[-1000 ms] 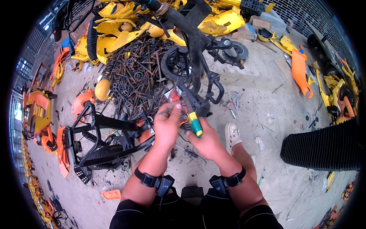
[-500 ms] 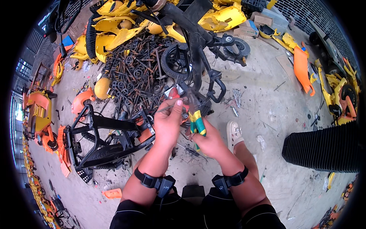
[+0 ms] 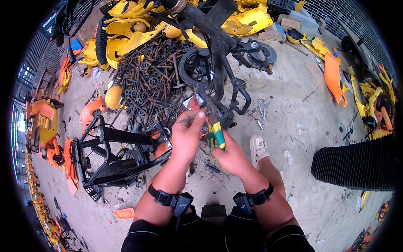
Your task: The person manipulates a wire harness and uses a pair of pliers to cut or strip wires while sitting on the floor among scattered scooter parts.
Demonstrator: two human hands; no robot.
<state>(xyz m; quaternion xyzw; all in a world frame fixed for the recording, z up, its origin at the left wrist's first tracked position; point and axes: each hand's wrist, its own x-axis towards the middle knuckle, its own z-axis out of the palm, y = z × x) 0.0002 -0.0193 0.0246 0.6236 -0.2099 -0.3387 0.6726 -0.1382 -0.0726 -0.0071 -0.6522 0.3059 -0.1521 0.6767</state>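
My right hand is closed round the handles of pliers with green and yellow grips. Their jaws point away from me, close to the fingertips of my left hand. That hand pinches a thin dark strand, perhaps a cable, whose far end I cannot make out. Just beyond the fingers is a red part. A black vehicle frame with tubes and a bent loop bar rises in front of both hands. What the plier jaws touch is too small to tell.
Another black frame lies at the left. Beyond the hands is a heap of rusty metal parts, with a wheel beside it. Yellow body panels are piled behind. A black ribbed object stands at the right.
The pliers' handles have shifted slightly in my right hand, and both grips now show side by side. The black vehicle frame appears slightly farther right. My left hand keeps its pinch.
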